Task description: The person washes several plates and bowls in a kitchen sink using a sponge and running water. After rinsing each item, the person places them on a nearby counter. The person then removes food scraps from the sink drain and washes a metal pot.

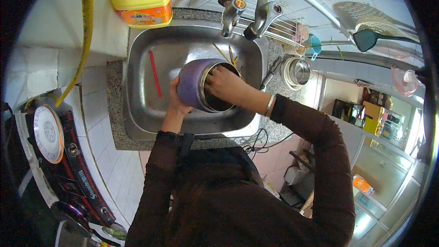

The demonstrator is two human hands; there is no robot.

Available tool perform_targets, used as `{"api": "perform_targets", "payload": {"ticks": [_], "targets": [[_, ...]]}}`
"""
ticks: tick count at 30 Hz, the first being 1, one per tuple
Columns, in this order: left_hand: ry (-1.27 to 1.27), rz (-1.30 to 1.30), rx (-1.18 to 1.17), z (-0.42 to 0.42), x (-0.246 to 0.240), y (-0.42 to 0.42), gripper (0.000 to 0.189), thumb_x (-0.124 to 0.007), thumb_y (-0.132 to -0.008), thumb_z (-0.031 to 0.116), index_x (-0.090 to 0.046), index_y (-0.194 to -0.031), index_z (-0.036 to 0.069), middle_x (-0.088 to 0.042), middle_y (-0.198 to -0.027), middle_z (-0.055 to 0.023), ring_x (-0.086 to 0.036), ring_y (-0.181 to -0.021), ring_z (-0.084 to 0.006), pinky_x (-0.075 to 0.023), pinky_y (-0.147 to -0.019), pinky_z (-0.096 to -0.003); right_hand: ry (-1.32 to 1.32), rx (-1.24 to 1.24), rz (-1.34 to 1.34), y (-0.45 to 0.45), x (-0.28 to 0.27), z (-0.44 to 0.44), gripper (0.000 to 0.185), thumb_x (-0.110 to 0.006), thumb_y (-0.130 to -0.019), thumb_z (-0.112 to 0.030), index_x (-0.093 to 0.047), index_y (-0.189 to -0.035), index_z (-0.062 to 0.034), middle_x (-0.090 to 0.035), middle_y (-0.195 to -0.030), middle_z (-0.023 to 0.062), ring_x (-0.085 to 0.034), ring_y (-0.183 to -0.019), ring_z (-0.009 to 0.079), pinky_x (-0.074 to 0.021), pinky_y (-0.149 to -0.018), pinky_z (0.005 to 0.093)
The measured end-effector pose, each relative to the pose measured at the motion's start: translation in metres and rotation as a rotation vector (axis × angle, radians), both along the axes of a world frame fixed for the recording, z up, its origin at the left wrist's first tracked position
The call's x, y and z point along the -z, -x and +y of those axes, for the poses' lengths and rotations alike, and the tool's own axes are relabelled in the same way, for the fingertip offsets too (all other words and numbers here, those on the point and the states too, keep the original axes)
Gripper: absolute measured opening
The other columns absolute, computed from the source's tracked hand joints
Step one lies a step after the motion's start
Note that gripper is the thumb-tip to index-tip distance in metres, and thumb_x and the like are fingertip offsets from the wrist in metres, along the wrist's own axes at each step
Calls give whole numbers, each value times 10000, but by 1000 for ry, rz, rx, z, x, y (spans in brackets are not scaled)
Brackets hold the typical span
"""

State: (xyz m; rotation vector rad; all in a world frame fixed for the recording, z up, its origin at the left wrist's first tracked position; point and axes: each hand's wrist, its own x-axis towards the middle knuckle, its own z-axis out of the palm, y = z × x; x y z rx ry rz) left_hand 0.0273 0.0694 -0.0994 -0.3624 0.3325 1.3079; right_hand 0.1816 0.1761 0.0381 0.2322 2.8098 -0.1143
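Note:
A purple insulated pot [190, 84] with a bare metal rim is tilted over the stainless steel sink [139, 109], its mouth facing right. My left hand [178, 101] grips its outer wall from the left and below. Through the mouth reaches my right hand [226, 84], its fingers bent inside against the inner wall; whether they hold anything is hidden. On the sink floor to the left lies a red stick [155, 73]. Several thin wooden sticks, perhaps chopsticks [222, 53], lie behind the pot, partly covered by it.
Two metal taps [232, 17] [262, 22] overhang the sink's back edge. A yellow detergent jug [142, 3] stands at the back left. Right of the sink are a knife-like tool [271, 75], stacked bowls [296, 72] and a black cable [257, 145]. A plate [49, 133] rests on the gas stove [77, 164].

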Motion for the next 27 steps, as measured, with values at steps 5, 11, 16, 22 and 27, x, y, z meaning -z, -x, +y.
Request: {"api": "perform_targets", "payload": {"ticks": [5,11,16,22,27], "targets": [[-21,84,-13,13,1,4,547,-538,-847,501,-581,-1200,85,-636,-1161,-106,-618,-1046,-287,-493,-926,-461,-46,95,41,-2,15,6,262,-574,-794,-214,-673,-1022,-129,-620,-1126,104,-592,-1045,236,-442,-897,386],[-83,202,-68,16,-6,-9,554,-521,-841,517,-590,-1196,97,-626,-1182,-95,-598,-1079,-286,-479,-926,-460,1020,849,42,10,4,0,366,-534,-892,-268,-596,-1150,-16,-631,-1136,150,-622,-1000,291,-445,-929,427],[11,42,-127,9,-9,-15,605,-492,-844,550,-568,-1239,98,-612,-1214,-102,-576,-1115,-295,-463,-951,-467,1872,1412,230,14,-14,2,530,-596,-880,-301,-493,-1304,1,-602,-1206,133,-568,-1102,227,-433,-966,350],[-204,-179,94,5,-14,-13,674,-461,-860,588,-534,-1288,73,-595,-1248,-130,-575,-1132,-306,-458,-974,-477,1045,639,16,4,-11,6,556,-659,-806,-313,-521,-1253,-12,-586,-1214,230,-573,-1106,378,-445,-969,412],[-189,-29,146,3,-20,-10,642,-476,-883,550,-533,-1277,46,-603,-1232,-144,-605,-1098,-286,-503,-938,-439,841,354,243,-1,-17,-5,459,-608,-829,-250,-532,-1219,-20,-563,-1182,282,-570,-1038,461,-433,-972,482]]}}
